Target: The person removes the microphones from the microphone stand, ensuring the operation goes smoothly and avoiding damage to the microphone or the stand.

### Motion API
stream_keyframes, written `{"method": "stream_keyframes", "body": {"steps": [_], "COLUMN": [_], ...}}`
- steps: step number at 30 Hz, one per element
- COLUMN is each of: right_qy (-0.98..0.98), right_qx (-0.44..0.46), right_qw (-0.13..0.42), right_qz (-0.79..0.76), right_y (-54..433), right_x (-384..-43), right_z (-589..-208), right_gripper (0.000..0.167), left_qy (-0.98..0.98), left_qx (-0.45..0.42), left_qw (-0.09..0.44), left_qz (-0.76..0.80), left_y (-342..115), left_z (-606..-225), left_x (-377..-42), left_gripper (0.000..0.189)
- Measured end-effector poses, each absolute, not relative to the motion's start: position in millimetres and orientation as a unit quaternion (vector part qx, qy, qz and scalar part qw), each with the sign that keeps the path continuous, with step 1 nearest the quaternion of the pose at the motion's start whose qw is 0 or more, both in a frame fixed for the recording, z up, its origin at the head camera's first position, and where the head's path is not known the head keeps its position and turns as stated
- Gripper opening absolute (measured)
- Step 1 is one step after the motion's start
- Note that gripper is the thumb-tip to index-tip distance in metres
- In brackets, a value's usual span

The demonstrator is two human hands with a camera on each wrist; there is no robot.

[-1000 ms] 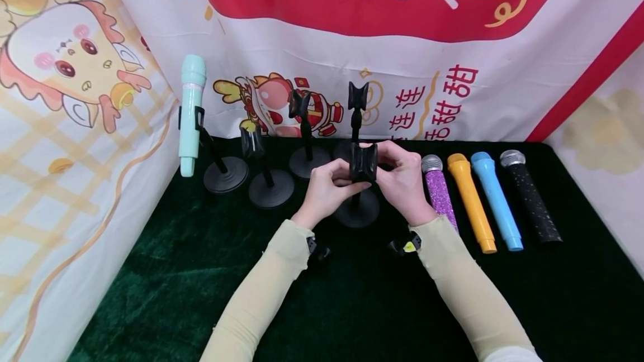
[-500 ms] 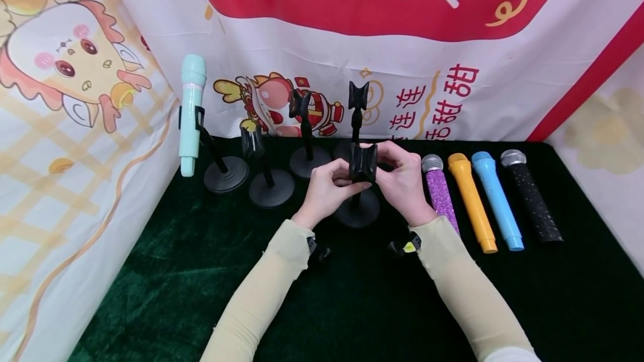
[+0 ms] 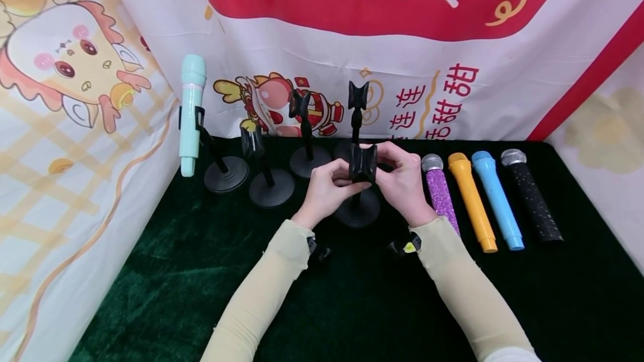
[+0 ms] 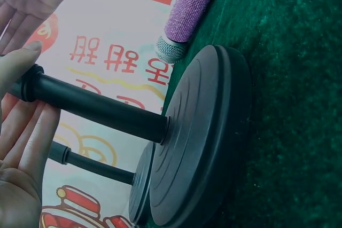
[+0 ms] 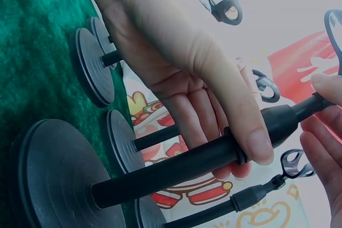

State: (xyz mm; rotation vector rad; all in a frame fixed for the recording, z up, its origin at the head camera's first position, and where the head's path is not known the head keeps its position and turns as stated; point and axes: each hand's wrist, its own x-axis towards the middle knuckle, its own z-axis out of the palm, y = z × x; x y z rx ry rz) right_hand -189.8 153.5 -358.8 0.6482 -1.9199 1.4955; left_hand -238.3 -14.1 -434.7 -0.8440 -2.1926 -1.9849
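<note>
A black microphone stand (image 3: pixel 358 212) stands on the table between both hands, its clip (image 3: pixel 363 163) tilted toward me. With thumb and fingers, my left hand (image 3: pixel 326 190) grips the collar on the stand's pole, as the right wrist view shows. My right hand (image 3: pixel 404 182) pinches the thinner shaft higher up, just below the clip; its fingers (image 5: pixel 322 145) show at the right edge of the right wrist view. The clip holds no microphone. In the left wrist view the pole (image 4: pixel 101 106) rises from its round base (image 4: pixel 200 142), which touches the cloth.
Several other black stands, including one at left (image 3: pixel 226 175), stand behind and leftward; that one holds a mint microphone (image 3: pixel 191 116). To the right lie purple (image 3: pixel 440 197), orange (image 3: pixel 472 203), blue (image 3: pixel 497 201) and black (image 3: pixel 532 197) microphones on green cloth (image 3: pixel 201 278). A printed curtain hangs behind.
</note>
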Motion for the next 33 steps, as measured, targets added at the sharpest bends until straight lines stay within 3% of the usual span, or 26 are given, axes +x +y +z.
{"method": "stream_keyframes", "body": {"steps": [33], "right_qy": [-0.750], "right_qx": [0.234], "right_qw": [0.304], "right_qz": [0.538], "right_y": [154.5], "right_x": [-186.3], "right_z": [-373.0], "right_gripper": [0.018], "left_qy": [-0.710], "left_qx": [-0.261], "left_qw": [0.014], "left_qz": [-0.654], "left_y": [-14.1], "left_z": [-433.0], "left_x": [-238.2], "left_gripper": [0.020]}}
